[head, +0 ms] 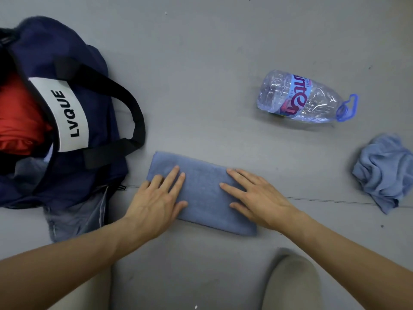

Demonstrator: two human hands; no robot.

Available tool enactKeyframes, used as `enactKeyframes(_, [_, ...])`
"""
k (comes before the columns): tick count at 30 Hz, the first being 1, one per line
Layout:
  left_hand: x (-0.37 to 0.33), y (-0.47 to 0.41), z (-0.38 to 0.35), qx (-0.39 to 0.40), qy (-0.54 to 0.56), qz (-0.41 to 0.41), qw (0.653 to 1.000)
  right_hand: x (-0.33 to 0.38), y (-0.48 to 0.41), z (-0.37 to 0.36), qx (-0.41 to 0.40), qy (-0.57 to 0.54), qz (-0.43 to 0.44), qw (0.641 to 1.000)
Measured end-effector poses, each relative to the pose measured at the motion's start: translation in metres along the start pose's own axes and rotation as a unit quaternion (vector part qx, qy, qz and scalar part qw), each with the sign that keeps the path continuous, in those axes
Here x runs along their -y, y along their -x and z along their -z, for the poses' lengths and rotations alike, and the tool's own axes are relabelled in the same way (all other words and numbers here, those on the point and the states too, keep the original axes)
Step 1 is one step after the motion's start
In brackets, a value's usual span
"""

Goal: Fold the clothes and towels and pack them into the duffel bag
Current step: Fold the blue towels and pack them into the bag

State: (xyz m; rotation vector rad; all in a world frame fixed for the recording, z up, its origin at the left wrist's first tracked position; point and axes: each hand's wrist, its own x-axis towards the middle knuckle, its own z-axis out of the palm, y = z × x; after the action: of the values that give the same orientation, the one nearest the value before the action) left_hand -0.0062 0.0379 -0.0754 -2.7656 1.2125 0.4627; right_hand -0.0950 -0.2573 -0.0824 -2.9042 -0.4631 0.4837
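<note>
A folded blue towel (202, 186) lies flat on the grey floor in front of me. My left hand (157, 202) presses on its left end with straight fingers. My right hand (257, 198) lies flat on its right end, fingers spread. A navy duffel bag (98, 121) with black handles and a white LVQUE label stands open at the left, with a red garment (20, 117) inside. A crumpled blue cloth (384, 171) sits at the right edge. Denim fabric (76, 213) pokes out from under the bag.
A large clear water bottle (306, 97) with a blue cap and handle lies on its side at the upper right. A beige rounded shape (290, 283), maybe my knee, fills the bottom middle. A thin seam runs across the grey floor (201, 63).
</note>
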Motion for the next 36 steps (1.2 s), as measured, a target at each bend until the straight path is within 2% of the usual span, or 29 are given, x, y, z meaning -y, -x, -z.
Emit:
enactKeyframes(4, [0.013,-0.031,-0.004,-0.024,0.001,0.004,1.0,0.023,0.016,-0.008,-0.007,0.006,-0.049,0.999])
enactKeyframes(8, [0.019,-0.064,0.0,-0.014,-0.025,-0.034,0.999,0.069,0.039,-0.019,-0.004,-0.001,-0.072,0.997])
enactKeyframes(12, [0.007,-0.061,0.005,-0.056,-0.058,-0.063,0.995,0.112,0.051,-0.025,0.03,-0.013,-0.04,0.999])
enactKeyframes(16, [-0.001,-0.019,-0.001,-0.13,0.026,-0.169,0.977,0.116,0.045,-0.016,0.001,-0.019,0.0,1.0])
enactKeyframes(17, [-0.002,-0.005,-0.003,-0.127,0.045,-0.191,0.972,0.113,0.043,-0.016,-0.009,-0.015,0.021,1.0])
enactKeyframes(20, [-0.002,0.04,-0.015,-0.054,0.075,-0.244,0.965,0.104,0.038,-0.026,-0.004,-0.007,0.064,0.998])
enactKeyframes(24, [0.008,0.068,-0.04,-0.027,0.095,-0.237,0.966,0.087,0.037,-0.042,0.036,0.003,0.095,0.995])
enactKeyframes(30, [0.014,0.064,-0.041,-0.009,0.096,-0.245,0.965,0.079,0.029,-0.048,-0.063,0.001,0.121,0.991])
enactKeyframes(33, [0.013,0.053,-0.037,-0.002,0.107,-0.231,0.967,0.081,0.014,-0.035,-0.104,-0.029,0.083,0.991])
enactKeyframes(36, [0.012,0.042,-0.028,0.005,0.123,-0.184,0.975,0.085,-0.003,-0.019,-0.117,-0.12,-0.023,0.986])
